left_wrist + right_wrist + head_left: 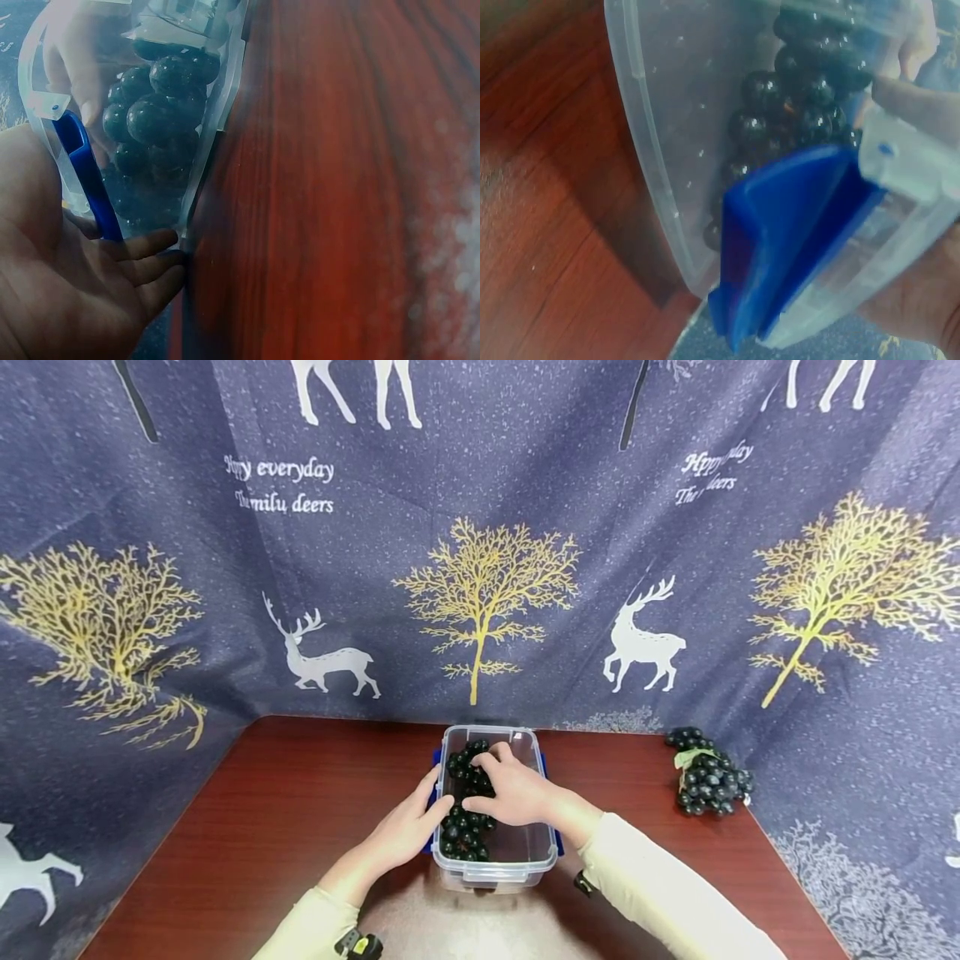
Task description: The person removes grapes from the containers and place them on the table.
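A clear plastic box [497, 866] with blue side clasps stands lidless on the table. Dark grapes [463, 833] lie in bunches along its left side; they also show through the wall in the left wrist view. My left hand [405, 827] rests against the box's left side, thumb at the rim. In the left wrist view its fingers [154, 262] extend below the blue clasp [94, 176]. Inside the box, my right hand [517, 789] touches the grapes with thumb and fingers spread and bent. Another blue clasp [780, 217] hangs down in the right wrist view, partly hiding the grapes.
Another bunch of dark grapes [712, 781] with a green leaf [692, 757] lies at the table's right edge. A blue cloth [517, 468] printed with deer and trees hangs behind and beside the reddish-brown table [300, 802].
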The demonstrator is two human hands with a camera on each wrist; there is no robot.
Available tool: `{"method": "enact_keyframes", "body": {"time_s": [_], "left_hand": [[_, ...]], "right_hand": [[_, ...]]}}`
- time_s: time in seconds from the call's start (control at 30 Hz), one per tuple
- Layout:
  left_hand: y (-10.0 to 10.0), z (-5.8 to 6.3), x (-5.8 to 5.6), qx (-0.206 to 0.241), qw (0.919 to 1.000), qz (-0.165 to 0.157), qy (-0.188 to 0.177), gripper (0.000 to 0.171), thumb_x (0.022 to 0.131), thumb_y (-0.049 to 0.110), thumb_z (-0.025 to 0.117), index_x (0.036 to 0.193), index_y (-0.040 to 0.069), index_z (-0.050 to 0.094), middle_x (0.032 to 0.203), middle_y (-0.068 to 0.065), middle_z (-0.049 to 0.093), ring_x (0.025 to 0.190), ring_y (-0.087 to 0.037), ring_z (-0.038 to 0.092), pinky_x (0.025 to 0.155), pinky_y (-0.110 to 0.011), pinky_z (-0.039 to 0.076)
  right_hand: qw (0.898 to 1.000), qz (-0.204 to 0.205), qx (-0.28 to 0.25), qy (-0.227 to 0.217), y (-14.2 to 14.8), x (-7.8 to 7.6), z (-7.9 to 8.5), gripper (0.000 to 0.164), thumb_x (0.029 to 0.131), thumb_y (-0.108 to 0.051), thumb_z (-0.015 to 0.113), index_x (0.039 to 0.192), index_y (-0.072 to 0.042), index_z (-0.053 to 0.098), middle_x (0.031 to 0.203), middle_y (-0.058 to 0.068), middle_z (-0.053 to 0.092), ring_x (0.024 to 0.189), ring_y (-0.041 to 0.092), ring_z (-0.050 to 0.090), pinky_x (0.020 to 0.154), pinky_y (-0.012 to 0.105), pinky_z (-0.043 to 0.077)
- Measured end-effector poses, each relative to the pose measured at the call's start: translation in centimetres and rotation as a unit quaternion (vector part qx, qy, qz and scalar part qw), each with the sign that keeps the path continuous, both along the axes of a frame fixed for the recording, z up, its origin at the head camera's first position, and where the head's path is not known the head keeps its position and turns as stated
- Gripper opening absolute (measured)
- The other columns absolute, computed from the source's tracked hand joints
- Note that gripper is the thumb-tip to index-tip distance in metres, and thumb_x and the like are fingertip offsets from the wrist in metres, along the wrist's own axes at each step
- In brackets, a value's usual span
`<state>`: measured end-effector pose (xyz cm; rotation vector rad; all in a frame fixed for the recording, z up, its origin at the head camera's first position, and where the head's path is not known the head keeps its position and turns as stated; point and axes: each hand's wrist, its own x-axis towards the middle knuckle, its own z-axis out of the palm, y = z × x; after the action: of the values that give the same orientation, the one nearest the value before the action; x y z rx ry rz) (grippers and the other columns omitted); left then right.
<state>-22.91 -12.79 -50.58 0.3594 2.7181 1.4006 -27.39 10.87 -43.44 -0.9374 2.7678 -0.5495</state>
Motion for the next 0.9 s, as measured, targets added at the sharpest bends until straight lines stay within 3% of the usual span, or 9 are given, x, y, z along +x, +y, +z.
{"method": "enact_keyframes", "body": {"time_s": [0.33, 0.6, 0.73, 0.9], "left_hand": [[0.0, -0.1, 0.0, 0.004, 1.0, -0.002, -0.004, 0.07, 0.106, 0.054, 0.047, 0.165, 0.032, 0.017, 0.161, -0.003, 0.039, 0.139, -0.026, 0.047, 0.109, -0.059, 0.039], [-0.1, 0.1, 0.0, 0.0, 0.9999, 0.0, -0.01, 0.07, 0.105, 0.056, 0.046, 0.165, 0.033, 0.016, 0.161, -0.003, 0.039, 0.139, -0.027, 0.047, 0.109, -0.059, 0.039], [0.0, 0.1, 0.0, 0.0, 0.9999, 0.0, -0.011, 0.072, 0.104, 0.061, 0.045, 0.165, 0.035, 0.017, 0.161, -0.002, 0.039, 0.139, -0.026, 0.047, 0.109, -0.059, 0.039], [0.0, 0.1, 0.0, 0.002, 0.9999, 0.003, -0.01, 0.071, 0.105, 0.057, 0.047, 0.165, 0.034, 0.017, 0.16, -0.003, 0.04, 0.138, -0.026, 0.048, 0.108, -0.059, 0.04]], "right_hand": [[1.0, -0.026, 0.011, 0.004, -1.2, 0.2, -0.4, 0.083, 0.095, -0.059, 0.064, 0.156, -0.011, 0.035, 0.145, 0.023, 0.029, 0.103, 0.027, 0.061, 0.084, 0.039, 0.053], [0.998, -0.047, 0.024, -0.014, -2.2, 0.2, -0.1, 0.09, 0.093, -0.061, 0.065, 0.159, -0.01, 0.029, 0.152, 0.03, 0.023, 0.084, 0.021, 0.064, 0.073, 0.036, 0.053], [0.998, -0.061, 0.028, -0.02, -2.3, 0.0, -0.4, 0.096, 0.091, -0.066, 0.065, 0.16, -0.01, 0.028, 0.157, 0.031, 0.019, 0.096, 0.03, 0.067, 0.079, 0.041, 0.055], [0.996, -0.075, 0.045, -0.01, -2.8, -0.2, -0.8, 0.103, 0.086, -0.071, 0.066, 0.161, -0.011, 0.027, 0.156, 0.031, 0.019, 0.113, 0.038, 0.061, 0.08, 0.042, 0.055]]}}
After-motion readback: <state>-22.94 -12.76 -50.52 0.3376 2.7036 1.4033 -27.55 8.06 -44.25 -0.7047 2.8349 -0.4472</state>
